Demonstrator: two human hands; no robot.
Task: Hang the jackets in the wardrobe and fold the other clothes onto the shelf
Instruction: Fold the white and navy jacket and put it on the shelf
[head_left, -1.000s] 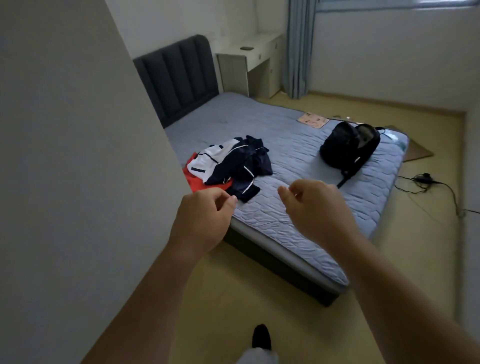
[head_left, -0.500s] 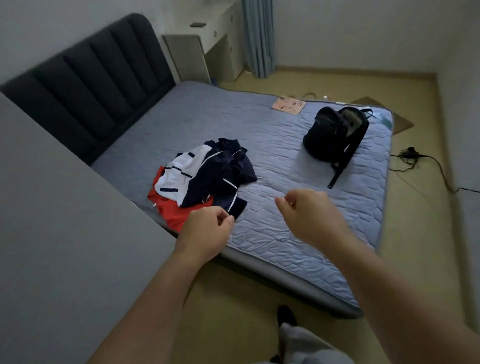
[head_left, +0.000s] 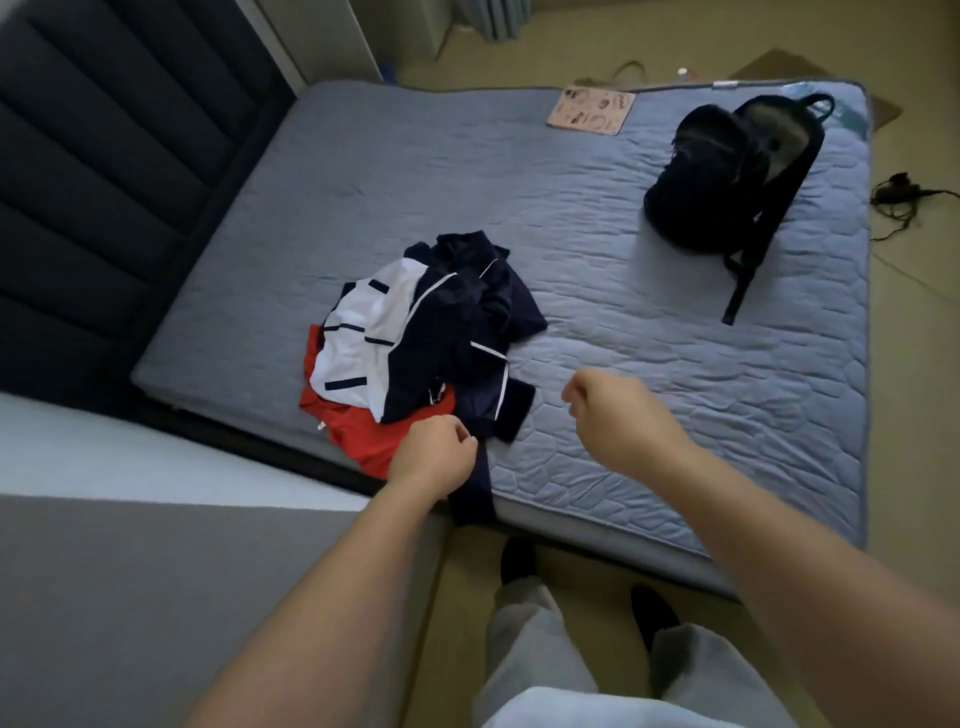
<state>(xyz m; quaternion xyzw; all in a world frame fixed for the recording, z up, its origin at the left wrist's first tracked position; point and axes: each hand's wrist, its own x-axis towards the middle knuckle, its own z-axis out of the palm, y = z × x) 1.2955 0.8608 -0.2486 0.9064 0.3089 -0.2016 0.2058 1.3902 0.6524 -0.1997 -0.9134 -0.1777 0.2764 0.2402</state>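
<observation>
A heap of clothes lies near the front left edge of the bed: a navy jacket (head_left: 462, 322) with white piping, a white part with navy stripes (head_left: 363, 338), and a red garment (head_left: 358, 426) underneath. A navy sleeve hangs over the mattress edge. My left hand (head_left: 431, 452) hovers over the red garment and the navy sleeve, fingers curled with nothing in them. My right hand (head_left: 618, 421) is held above the mattress just right of the heap, fingers curled and empty too.
The grey quilted mattress (head_left: 649, 364) also holds a black backpack (head_left: 727, 176) at the far right and a pink printed card (head_left: 592, 111) at the far edge. Dark headboard (head_left: 104, 182) on the left. A grey panel (head_left: 156, 597) stands at my left. Cables (head_left: 904, 195) lie on the floor.
I have stepped up to the bed and the view has tilted down. Both hands have come closer to the clothes heap, still curled and empty.
</observation>
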